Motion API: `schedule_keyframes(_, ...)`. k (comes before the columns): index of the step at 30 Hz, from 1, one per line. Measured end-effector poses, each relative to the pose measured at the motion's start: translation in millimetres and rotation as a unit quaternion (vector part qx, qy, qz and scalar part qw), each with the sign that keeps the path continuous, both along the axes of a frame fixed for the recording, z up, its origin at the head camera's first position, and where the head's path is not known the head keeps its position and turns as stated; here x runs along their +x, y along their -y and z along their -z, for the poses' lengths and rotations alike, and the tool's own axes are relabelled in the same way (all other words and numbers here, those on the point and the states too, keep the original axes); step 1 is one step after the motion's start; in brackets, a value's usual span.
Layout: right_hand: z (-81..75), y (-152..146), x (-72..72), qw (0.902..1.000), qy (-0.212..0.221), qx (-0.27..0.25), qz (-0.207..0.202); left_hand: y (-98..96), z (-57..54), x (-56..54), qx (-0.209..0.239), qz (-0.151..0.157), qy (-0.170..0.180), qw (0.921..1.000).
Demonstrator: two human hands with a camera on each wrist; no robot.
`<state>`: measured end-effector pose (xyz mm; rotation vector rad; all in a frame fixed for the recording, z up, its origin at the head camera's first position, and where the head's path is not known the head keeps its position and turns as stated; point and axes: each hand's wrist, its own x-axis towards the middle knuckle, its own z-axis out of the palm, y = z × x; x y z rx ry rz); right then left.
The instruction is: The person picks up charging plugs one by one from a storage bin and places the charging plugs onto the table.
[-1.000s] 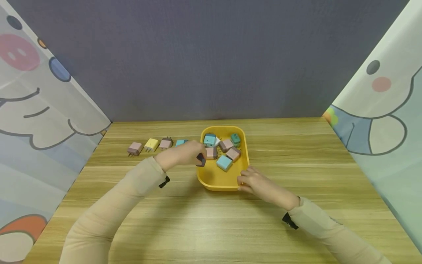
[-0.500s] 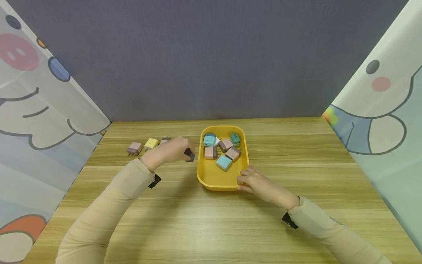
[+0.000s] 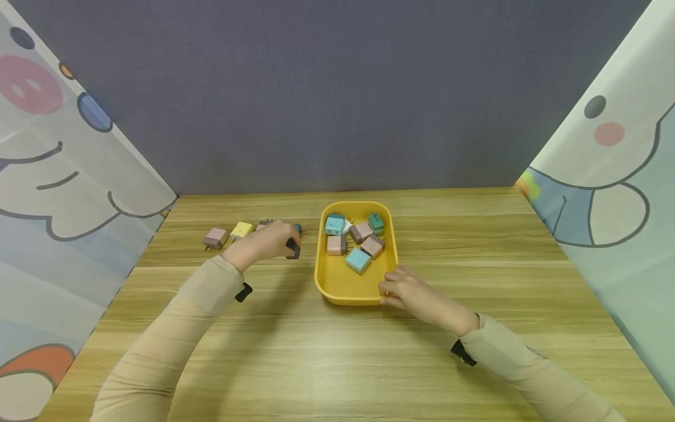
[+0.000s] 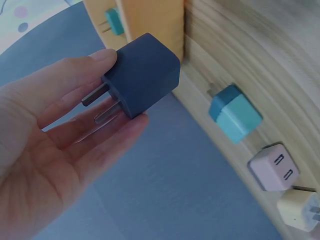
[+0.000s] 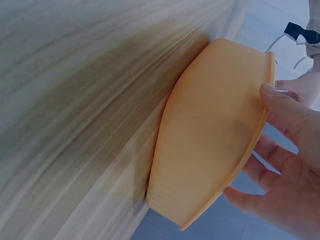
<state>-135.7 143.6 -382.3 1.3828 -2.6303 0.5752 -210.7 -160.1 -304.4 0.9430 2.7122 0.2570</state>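
My left hand (image 3: 268,239) pinches a dark plug charger (image 4: 145,72) between thumb and fingers, its two metal prongs pointing back toward the palm. It is held above the table, left of the yellow bin (image 3: 345,291). Below the hand lies a blue plug charger (image 4: 236,114), mostly covered by the hand in the head view. At the bin's near right corner, my right hand (image 3: 413,293) grips the rim, thumb outside and fingers over the edge. Inside the bin are several chargers, among them a light blue one (image 3: 358,260) and a green one (image 3: 376,223).
A row of chargers lies left of the bin: a pink one (image 3: 215,238), a yellow one (image 3: 242,230) and another pink one (image 4: 274,167). Behind the wooden table (image 3: 337,363) rises a grey panel (image 3: 337,99); printed cartoon sheets (image 3: 606,152) stand at both sides.
My left hand has moved left from over the bin's left edge, carrying the dark plug charger, to above the row of chargers. The right hand stays on the rim.
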Motion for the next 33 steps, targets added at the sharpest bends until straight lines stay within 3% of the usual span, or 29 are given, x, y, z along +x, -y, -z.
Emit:
schedule_keyframes(16,0.7,0,0.8,1.0000,0.004,0.005,0.005,7.4,21.2,-15.0,-0.015,-0.030,0.031,0.9990)
schedule_keyframes(25,-0.3,0,1.1,0.9999,0.013,0.001,0.005,11.3,34.8,-23.4,-0.018,-0.027,0.030,0.9990)
schedule_keyframes(33,0.7,0,1.1,1.0000,0.003,-0.008,0.003,11.5,39.9,-25.1,-0.019,-0.030,0.032,0.9989)
